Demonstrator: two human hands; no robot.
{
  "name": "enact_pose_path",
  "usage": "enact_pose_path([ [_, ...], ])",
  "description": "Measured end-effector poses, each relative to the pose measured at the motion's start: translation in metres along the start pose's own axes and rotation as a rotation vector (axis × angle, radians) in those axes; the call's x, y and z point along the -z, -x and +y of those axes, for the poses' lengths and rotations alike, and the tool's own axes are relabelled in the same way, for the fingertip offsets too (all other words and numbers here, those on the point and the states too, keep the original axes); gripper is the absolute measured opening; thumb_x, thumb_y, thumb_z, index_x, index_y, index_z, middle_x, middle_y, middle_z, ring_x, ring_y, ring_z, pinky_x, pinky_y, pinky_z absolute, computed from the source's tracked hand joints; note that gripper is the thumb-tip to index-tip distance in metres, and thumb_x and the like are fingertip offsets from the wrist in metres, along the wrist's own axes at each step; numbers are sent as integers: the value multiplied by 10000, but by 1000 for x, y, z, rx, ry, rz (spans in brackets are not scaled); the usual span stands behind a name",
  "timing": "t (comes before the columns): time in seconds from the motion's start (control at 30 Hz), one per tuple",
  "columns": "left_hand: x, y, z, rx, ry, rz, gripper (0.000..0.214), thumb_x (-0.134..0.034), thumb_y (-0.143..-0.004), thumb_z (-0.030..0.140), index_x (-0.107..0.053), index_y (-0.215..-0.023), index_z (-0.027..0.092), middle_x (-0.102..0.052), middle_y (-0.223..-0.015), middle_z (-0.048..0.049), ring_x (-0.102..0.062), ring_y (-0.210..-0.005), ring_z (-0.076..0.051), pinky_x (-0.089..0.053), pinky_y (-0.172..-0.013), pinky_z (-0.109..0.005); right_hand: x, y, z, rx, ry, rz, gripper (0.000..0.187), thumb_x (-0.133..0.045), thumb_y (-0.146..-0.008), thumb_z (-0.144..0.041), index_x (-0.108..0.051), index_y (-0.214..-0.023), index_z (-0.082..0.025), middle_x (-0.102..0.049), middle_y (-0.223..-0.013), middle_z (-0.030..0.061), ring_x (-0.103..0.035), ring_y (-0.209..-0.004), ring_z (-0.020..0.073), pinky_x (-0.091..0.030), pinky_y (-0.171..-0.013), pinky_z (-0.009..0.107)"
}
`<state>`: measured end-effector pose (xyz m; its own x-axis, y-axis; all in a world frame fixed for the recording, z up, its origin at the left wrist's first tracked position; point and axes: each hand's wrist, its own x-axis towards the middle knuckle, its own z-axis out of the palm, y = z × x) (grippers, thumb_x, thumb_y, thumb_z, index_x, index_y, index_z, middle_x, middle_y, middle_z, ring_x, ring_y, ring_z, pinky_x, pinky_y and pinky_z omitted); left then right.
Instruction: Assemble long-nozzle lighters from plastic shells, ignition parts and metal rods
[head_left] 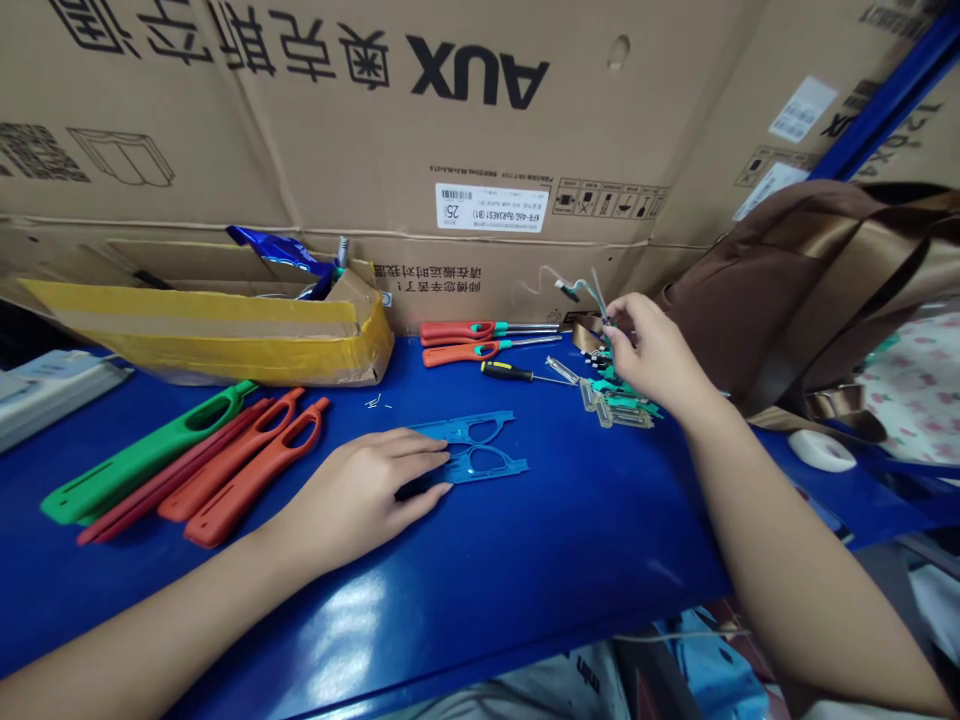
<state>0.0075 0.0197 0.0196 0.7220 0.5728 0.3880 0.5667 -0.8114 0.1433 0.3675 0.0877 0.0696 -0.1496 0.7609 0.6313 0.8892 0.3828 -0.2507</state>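
My left hand [367, 490] lies flat on the blue table [525, 560], fingers stretched out and resting on two blue plastic handle shells [480, 448]. My right hand [649, 350] is raised at the back right, its fingers pinched on a small green wired part [581, 291] with thin white and grey wires. It hovers over a pile of small green and clear parts [619, 405].
Green, red and orange handle shells [195, 460] lie at the left. An open yellow-taped cardboard box [225, 330] stands behind them. Assembled red lighters [480, 340] and a black-yellow screwdriver [510, 372] lie at the back. A brown bag [817, 290] and tape roll [821, 450] sit right.
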Motion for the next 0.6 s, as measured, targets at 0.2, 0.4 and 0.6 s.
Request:
enact_pose_path([
  [0.2, 7, 3, -7, 8, -46, -30, 278, -599, -963, 346, -794, -1088, 193, -793, -1118, -79, -761, -1000, -275, -633, -913, -450, -5, 1, -17, -90, -291, -88, 98, -490, -946, -292, -479, -1021, -231, -605, -950, 55, -598, -863, 202, -486, -771, 317],
  [0.4, 18, 4, -14, 81, -51, -15, 265, -650, -923, 366, -801, -1051, 190, -783, -1125, -106, -744, -1034, -301, -626, -916, -460, -20, 13, -44, 120, -258, -177, 86, -474, -997, -284, -513, -1044, -223, -622, -981, 65, -587, -889, 212, -480, -825, 349],
  [0.6, 22, 0, 5, 72, -24, 320, 295, -674, -934, 252, -712, -1221, 196, -721, -1254, -95, -625, -1193, -266, -518, -1069, -450, -29, 35, -81, 326, -212, -352, 136, -440, -1036, -254, -535, -1130, -225, -636, -1122, 102, -632, -989, 244, -517, -859, 373],
])
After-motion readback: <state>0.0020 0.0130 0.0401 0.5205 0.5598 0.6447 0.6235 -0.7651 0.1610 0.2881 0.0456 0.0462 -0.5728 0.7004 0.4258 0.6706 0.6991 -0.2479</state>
